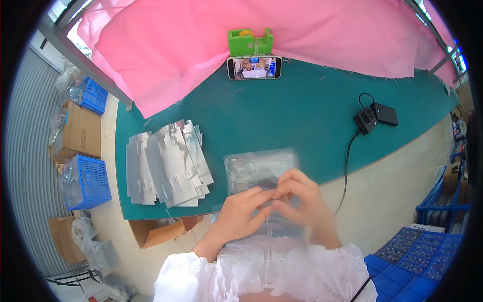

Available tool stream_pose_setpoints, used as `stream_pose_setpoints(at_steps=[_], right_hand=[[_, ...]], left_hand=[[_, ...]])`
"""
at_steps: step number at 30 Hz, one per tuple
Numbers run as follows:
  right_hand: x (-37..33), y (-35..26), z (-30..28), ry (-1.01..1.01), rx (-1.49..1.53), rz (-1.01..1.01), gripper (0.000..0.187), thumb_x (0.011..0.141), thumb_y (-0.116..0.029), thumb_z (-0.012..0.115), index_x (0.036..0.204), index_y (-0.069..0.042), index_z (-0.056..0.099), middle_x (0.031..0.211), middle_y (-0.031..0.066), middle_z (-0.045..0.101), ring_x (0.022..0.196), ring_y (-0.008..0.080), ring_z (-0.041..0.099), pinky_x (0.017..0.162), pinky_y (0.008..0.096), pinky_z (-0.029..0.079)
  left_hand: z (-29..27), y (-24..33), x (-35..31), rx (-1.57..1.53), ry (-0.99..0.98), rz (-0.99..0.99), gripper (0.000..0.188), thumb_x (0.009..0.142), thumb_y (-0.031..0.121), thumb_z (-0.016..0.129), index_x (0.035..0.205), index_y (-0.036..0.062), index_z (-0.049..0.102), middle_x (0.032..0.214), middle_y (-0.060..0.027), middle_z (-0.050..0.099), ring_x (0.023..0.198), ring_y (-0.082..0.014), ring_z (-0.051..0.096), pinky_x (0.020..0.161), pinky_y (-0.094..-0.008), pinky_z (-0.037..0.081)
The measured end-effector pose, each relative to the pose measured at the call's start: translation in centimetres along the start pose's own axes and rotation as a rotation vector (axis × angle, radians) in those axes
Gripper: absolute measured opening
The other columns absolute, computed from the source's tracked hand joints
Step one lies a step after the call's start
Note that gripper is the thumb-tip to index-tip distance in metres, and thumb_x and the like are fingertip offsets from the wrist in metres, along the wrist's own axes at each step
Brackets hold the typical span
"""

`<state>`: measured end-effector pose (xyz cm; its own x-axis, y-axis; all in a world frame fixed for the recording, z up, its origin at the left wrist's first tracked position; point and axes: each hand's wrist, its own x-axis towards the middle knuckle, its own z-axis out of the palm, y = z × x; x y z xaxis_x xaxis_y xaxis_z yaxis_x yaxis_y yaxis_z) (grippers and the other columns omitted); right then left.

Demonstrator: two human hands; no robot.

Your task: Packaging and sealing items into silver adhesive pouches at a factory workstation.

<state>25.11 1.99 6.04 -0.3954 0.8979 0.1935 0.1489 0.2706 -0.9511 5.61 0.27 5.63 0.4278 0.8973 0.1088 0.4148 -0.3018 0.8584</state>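
Observation:
My left hand point(238, 215) and my right hand point(303, 202) meet at the near edge of the green table, fingertips almost touching. Both are closed in a pinch, and whatever lies between the fingers is too small or too transparent to make out. Just beyond them lies a pile of clear plastic bags point(259, 163), partly covered by my fingers. To the left, several flat silver-grey die-cut sheets point(173, 161) are stacked in a loose, fanned heap.
A phone point(254, 67) leans on a green tape dispenser point(242, 43) before a pink cloth point(171, 45). A black power adapter point(366, 121) with cable sits right on the green table point(302, 105). Blue crates point(90, 182) and cartons point(83, 132) stand left; blue trays point(415, 256) lie lower right.

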Motion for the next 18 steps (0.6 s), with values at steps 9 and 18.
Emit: stream_pose_setpoints(at_steps=[9,18], right_hand=[[0.4,0.7,-0.1,-0.064,-0.102,-0.091,0.019,0.074,0.004,0.072,0.089,-0.003,0.064,0.098,0.0079,0.052,0.078,0.0176,0.056,0.068,0.0286,0.048],[0.5,0.4,-0.4,-0.060,-0.257,-0.195,0.014,0.082,-0.001,0.066,0.095,-0.005,0.061,0.098,0.0106,0.051,0.073,0.0258,0.060,0.061,0.0345,0.049]], left_hand=[[0.5,-2.0,-0.4,-0.067,-0.036,0.074,0.024,0.086,0.010,0.064,0.109,0.0024,0.066,0.076,-0.0101,0.057,0.066,-0.0250,0.056,0.057,-0.0333,0.044],[1.9,-1.8,-0.4,-0.095,0.079,0.010,0.022,0.089,0.012,0.061,0.108,0.0018,0.065,0.085,-0.0141,0.064,0.075,-0.0321,0.062,0.064,-0.0383,0.049]])
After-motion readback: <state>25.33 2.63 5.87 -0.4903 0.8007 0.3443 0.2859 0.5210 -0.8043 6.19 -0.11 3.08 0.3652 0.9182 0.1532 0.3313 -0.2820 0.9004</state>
